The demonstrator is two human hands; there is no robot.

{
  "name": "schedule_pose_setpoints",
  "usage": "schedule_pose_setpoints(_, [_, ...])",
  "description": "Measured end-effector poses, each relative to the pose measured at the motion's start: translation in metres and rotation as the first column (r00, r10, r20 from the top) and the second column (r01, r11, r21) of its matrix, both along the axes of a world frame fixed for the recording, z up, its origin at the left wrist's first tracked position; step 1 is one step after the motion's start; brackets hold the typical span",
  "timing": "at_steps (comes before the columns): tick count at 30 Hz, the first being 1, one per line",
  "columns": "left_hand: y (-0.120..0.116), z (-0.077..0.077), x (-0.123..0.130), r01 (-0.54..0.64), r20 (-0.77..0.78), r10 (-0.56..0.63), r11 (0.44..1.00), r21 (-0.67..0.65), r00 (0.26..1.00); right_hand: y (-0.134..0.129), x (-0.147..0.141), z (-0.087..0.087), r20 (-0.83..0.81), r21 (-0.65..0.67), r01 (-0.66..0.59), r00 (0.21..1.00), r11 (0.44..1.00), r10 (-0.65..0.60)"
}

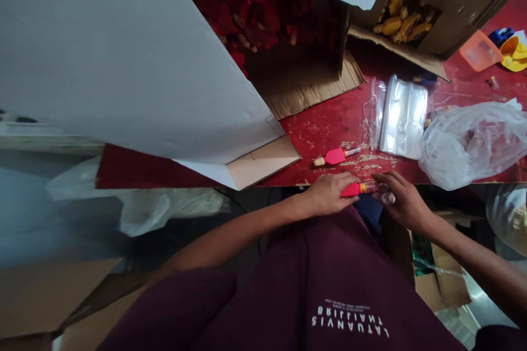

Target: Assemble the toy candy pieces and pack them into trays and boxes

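Note:
My left hand [329, 193] rests over a red-pink toy stick [357, 190] at the front edge of the worn red table [329, 131], shut on it. My right hand [401, 201] pinches the stick's far end, where a small transparent rounded piece [387, 198] shows below the fingers. Just beyond both hands, a similar pink toy with a cream-coloured knob [334, 157] lies on the tabletop. A stack of transparent plastic sleeves [403, 117] lies to the right of it, beyond my right hand.
A crumpled white plastic bag [471, 143] lies at the table's right. A cardboard box holding yellow items [405, 21] stands at the back. An orange translucent container [481, 50] sits far right. A large white board [123, 49] covers the left side.

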State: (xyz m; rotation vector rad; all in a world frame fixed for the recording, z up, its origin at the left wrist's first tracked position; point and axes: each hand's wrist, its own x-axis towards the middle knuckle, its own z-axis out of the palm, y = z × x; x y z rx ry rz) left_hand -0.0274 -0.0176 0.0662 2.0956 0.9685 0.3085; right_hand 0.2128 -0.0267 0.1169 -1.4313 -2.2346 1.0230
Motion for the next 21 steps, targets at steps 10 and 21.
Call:
schedule_pose_setpoints(10, [0.0, 0.008, 0.006, 0.26, -0.321, -0.192, 0.948, 0.184, 0.927, -0.008, 0.002, -0.026, -0.148, -0.558, 0.195, 0.933, 0.806, -0.328])
schedule_pose_setpoints(21, [0.13, -0.045, 0.005, -0.569, 0.116, 0.557, 0.807, 0.16, 0.822, 0.036, 0.056, -0.139, -0.165, -0.193, 0.692, 0.676, 0.695, -0.718])
